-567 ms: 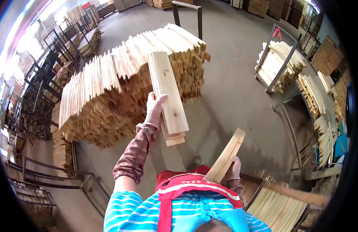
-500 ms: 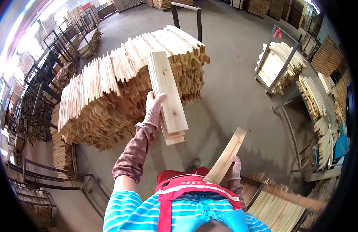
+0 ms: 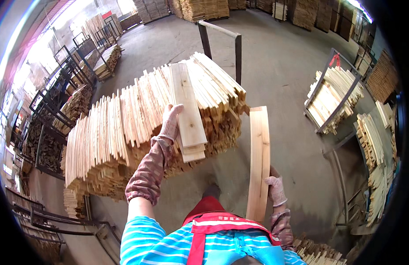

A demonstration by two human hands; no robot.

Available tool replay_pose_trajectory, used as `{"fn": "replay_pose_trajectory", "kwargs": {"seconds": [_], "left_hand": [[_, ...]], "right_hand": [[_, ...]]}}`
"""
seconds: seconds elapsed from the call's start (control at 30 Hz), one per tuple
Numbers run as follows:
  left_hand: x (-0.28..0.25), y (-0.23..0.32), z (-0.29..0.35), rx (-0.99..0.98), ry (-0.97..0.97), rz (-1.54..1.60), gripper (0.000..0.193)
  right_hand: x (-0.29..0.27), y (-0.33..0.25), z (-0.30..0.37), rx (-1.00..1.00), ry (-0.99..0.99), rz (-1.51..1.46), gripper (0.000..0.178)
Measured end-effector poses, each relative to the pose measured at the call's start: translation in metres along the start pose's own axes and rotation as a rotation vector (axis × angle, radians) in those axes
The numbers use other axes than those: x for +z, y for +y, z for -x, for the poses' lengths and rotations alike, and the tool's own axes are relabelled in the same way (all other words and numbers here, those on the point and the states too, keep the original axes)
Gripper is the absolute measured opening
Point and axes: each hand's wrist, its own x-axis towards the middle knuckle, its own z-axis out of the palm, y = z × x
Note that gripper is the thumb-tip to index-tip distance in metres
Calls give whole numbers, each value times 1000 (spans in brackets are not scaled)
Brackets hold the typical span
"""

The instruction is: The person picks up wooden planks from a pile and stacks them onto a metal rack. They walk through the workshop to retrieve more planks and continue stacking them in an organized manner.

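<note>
My left hand [image 3: 170, 120], in a pale knitted glove, is closed around the left edge of several wooden boards [image 3: 190, 112] stacked flat together. Their far end overlaps the big stack of planks [image 3: 105, 132] in the picture; whether they touch it I cannot tell. To the right, my gloved right hand [image 3: 276, 191] grips the right edge of a wooden plank [image 3: 259, 165], which points away from me. Whether that plank is one piece or two pressed together is unclear. Its near end reaches close to my red apron [image 3: 213, 225].
A dark metal frame [image 3: 238, 57] rises behind the stack. At the right, a rack [image 3: 330, 95] with a red ribbon holds more boards, near a further pile [image 3: 370, 150]. Metal frames [image 3: 50, 145] and timber line the left. Loose wood lies at the lower right [image 3: 319, 254].
My right hand has moved forward with its plank, which has swung from slanting to pointing nearly straight ahead. The boards in my left hand now overlap the stack more. My view has shifted.
</note>
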Motion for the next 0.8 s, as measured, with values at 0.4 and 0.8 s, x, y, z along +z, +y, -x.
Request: {"fn": "replay_pose_trajectory", "kwargs": {"seconds": [0.4,0.8], "left_hand": [[-62,58,-138,-150,-62,139,42],[-117,96,-135,-149,633,-986,107]], "right_hand": [[165,-47,-273,-23,-163,244,20],[359,-76,-461,-35,-605,958,52]]}}
